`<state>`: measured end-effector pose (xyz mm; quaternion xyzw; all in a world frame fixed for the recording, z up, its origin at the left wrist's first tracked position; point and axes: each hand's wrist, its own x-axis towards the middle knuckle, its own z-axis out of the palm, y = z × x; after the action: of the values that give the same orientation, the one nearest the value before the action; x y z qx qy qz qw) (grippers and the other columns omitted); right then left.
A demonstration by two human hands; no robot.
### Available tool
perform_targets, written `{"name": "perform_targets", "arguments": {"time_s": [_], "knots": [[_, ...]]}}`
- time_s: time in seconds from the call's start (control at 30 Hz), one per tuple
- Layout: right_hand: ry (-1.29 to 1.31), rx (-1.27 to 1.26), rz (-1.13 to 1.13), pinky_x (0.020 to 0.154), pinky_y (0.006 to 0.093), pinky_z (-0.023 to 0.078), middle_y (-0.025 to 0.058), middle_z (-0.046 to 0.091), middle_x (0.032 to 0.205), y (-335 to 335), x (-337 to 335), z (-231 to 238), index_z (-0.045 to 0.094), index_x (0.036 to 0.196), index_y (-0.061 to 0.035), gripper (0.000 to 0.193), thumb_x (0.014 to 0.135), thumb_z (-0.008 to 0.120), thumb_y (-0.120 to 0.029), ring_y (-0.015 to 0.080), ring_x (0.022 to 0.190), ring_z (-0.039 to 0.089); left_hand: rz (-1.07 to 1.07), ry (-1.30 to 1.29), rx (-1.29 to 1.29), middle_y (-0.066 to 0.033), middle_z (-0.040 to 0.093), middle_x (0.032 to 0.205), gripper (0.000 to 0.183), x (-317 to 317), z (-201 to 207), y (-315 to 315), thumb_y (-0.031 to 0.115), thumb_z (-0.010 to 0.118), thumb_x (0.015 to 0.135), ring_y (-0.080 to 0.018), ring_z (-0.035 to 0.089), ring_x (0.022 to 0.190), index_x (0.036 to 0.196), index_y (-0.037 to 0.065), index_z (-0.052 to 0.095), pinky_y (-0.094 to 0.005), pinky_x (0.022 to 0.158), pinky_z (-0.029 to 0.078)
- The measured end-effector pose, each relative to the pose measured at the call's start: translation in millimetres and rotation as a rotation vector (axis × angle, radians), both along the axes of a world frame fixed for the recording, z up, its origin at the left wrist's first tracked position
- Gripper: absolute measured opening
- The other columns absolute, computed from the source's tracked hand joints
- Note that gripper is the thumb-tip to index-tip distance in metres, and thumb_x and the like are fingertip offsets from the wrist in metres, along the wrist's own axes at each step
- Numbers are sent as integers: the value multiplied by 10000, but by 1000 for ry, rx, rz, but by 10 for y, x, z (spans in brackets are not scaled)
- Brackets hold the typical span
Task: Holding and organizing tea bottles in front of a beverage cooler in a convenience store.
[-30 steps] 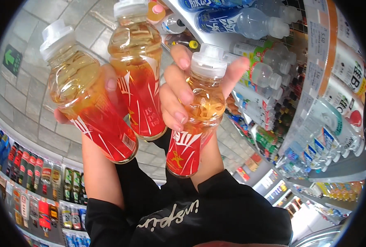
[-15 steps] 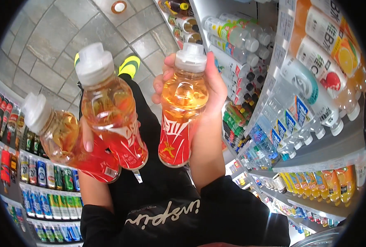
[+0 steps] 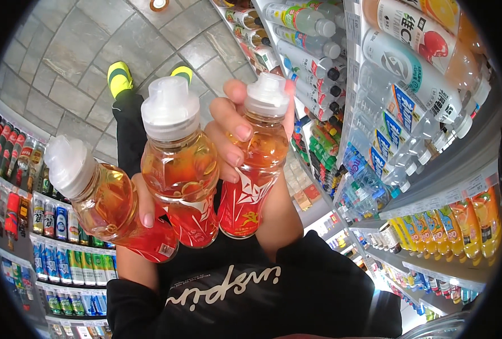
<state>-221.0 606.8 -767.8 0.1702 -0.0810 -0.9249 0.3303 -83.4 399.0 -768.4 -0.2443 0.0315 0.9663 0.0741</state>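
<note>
Three bottles of amber drink with red labels and white caps are up in front of my black shirt. My left hand (image 3: pixel 143 204) is closed round two of them: a tilted left bottle (image 3: pixel 105 206) and a more upright middle bottle (image 3: pixel 180 164). Its thumb shows between them, while its other fingers are hidden behind. In my right hand (image 3: pixel 226 121) is the right bottle (image 3: pixel 251 195), gripped near its neck with the fingertips across its left side. The middle and right bottles stand side by side, very close or touching.
At my right, a shelf carries clear water bottles (image 3: pixel 395 130), with orange drink bottles (image 3: pixel 457 229) on a lower level. Drink cans (image 3: pixel 73 268) line the shelves at my left. My yellow-green shoe (image 3: pixel 119 79) rests on the grey tiled floor (image 3: pixel 70 62).
The right bottle has come closer to the middle one, and my right fingers now show across its side. The left-hand bottles have shifted right and slightly down. More of my left shoe shows.
</note>
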Motion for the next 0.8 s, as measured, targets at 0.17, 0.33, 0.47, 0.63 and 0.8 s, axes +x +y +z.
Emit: {"name": "perform_targets", "arguments": {"time_s": [0.17, 0.33, 0.47, 0.63, 0.8], "knots": [[134, 6, -69, 652, 509, 630, 168, 552, 1022, -115, 28, -98, 394, 1258, -19, 669, 1019, 425, -642, 409, 927, 660, -20, 0, 27, -216, 560, 1167, 770, -122, -31, 56, 670, 814, 738, -367, 607, 1045, 1230, 144, 542, -496, 875, 551], [106, -8, -47, 717, 554, 629, 179, 581, 1046, -208, -45, -84, 401, 1237, -20, 678, 1007, 440, -656, 467, 1009, 662, -24, 1, 55, -216, 559, 1172, 764, -240, -94, 64, 668, 815, 738, -367, 607, 1049, 1220, 142, 543, -498, 878, 550], [53, 127, -70, 751, 597, 612, 205, 623, 1010, -218, -50, -87, 448, 1236, -3, 697, 1017, 386, -662, 495, 1002, 663, -23, 0, 78, -216, 559, 1176, 758, -257, -165, 64, 666, 816, 738, -368, 606, 1052, 1213, 141, 543, -500, 881, 550], [121, 184, -8, 734, 592, 610, 214, 639, 975, -185, -64, -149, 473, 1273, 15, 725, 1031, 326, -652, 470, 912, 687, -39, -9, 84, -217, 559, 1181, 752, -265, -134, 32, 664, 817, 738, -368, 606, 1056, 1203, 139, 544, -502, 885, 549], [-35, 313, 59, 652, 506, 601, 199, 646, 994, -174, -155, -46, 521, 1252, 23, 704, 1049, 318, -620, 436, 829, 696, -58, -18, 84, -217, 559, 1186, 745, -189, -114, -3, 661, 818, 738, -369, 605, 1060, 1193, 138, 545, -505, 888, 549]]}}
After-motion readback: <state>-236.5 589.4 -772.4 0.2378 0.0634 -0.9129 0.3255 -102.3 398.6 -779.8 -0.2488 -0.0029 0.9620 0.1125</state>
